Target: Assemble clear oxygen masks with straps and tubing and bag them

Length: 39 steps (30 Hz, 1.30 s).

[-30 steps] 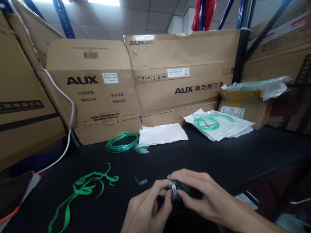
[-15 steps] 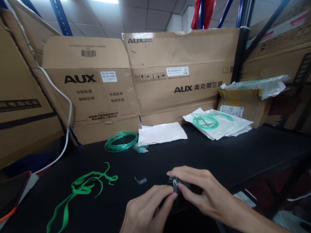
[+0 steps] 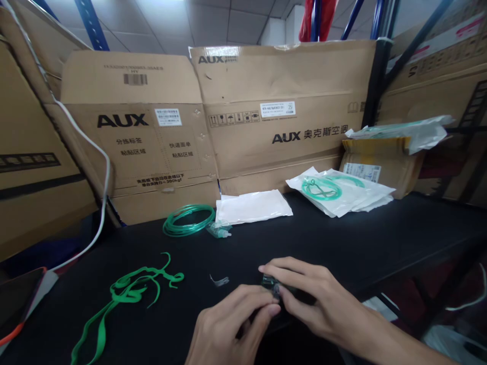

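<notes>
My left hand [image 3: 238,317] and right hand [image 3: 321,291] both grip a small clear part [image 3: 269,280] above the tabletop [image 3: 327,238]. I judge work on it unfinished; the green straps [image 3: 129,295] and coiled tubing [image 3: 181,232] lie apart, unattached.

Things on a black table [image 3: 323,238]
Straps [image 3: 131,295] in front of the hose [image 3: 182,233], white pack [image 3: 254,207] to its right.

Two grips [image 3: 230,317] [image 3: 321,294], one loose tubing coil [image 3: 184,233]
</notes>
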### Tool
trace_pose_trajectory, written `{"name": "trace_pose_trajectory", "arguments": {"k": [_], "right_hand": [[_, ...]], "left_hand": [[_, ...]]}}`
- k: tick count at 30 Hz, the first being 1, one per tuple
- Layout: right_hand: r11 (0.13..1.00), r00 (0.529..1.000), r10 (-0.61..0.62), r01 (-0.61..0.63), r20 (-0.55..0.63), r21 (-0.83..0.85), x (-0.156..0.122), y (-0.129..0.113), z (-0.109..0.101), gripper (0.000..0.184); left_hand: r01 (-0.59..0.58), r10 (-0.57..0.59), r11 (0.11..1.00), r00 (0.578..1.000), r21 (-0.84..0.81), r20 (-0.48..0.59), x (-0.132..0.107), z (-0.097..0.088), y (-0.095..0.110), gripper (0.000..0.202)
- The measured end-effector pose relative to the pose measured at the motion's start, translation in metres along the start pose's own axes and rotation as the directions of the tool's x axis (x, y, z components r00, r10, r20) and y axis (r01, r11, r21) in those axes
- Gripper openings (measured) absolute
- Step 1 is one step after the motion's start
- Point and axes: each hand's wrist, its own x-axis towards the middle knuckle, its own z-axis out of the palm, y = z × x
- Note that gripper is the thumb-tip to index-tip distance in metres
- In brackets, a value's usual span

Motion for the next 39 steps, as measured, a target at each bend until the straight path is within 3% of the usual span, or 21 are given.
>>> {"name": "trace_pose_trajectory", "arguments": {"k": [7,11,14,18,22,29,39], "right_hand": [[0.999,0.996,0.042,-0.041,0.08,-0.007,0.0,-0.002,-0.006,0.045],[0.994,0.994,0.11,-0.11,-0.015,0.019,0.005,0.001,-0.005,0.032],[0.984,0.984,0.169,-0.172,-0.059,-0.039,0.005,0.008,-0.002,0.025],[0.959,0.976,0.216,-0.21,0.013,-0.189,-0.003,0.022,-0.005,0.049],[0.958,0.974,0.187,-0.152,0.126,-0.242,0.004,0.032,-0.012,0.058],[0.903,0.969,0.003,0.103,0.246,-0.416,0.06,0.041,-0.005,0.057],[0.848,0.973,-0.045,0.157,0.226,-0.507,0.109,0.046,0.011,0.036]], "left_hand": [[0.071,-0.066,0.993,0.996,0.095,-0.057,-0.001,0.004,0.001,0.014],[0.093,-0.072,0.972,0.992,0.214,-0.101,-0.003,0.004,0.004,0.018],[0.115,-0.097,0.936,0.993,0.333,-0.07,-0.005,-0.003,0.002,0.02],[0.153,-0.165,0.869,0.986,0.471,-0.015,-0.007,-0.02,-0.006,0.024],[0.132,-0.167,0.839,0.986,0.527,0.02,-0.009,-0.032,-0.018,0.026],[0.13,-0.153,0.847,0.988,0.516,0.002,-0.01,-0.031,-0.024,0.027],[0.159,-0.189,0.875,0.982,0.457,0.021,-0.01,-0.029,-0.019,0.025]]}}
